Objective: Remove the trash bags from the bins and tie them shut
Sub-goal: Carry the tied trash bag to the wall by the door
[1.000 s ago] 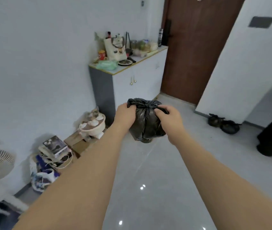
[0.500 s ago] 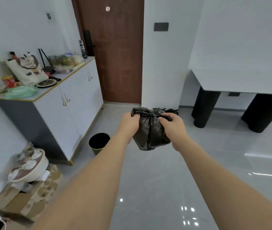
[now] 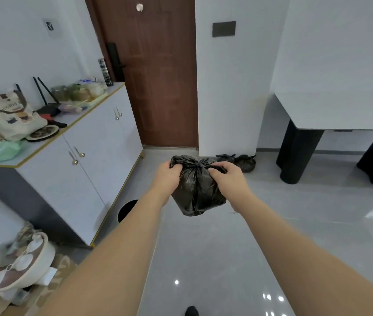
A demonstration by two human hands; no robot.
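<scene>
Trash bag (image 3: 198, 192), crinkled glossy black plastic, hangs between left hand (image 3: 166, 176) and right hand (image 3: 227, 179), both pinching its seemingly knotted neck.

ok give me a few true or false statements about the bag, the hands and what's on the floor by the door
1. Both hands grip the black trash bag near its gathered top. True: the left hand and the right hand pinch it either side of the knot.
2. The bag rests on the floor. False: it hangs in the air between the hands.
3. More tied black bags lie on the floor by the white wall. True.
4. The brown door stands wide open. False: it is shut.
5. The bin by the cabinet lies tipped on its side. False: it stands upright, mouth up.
</scene>
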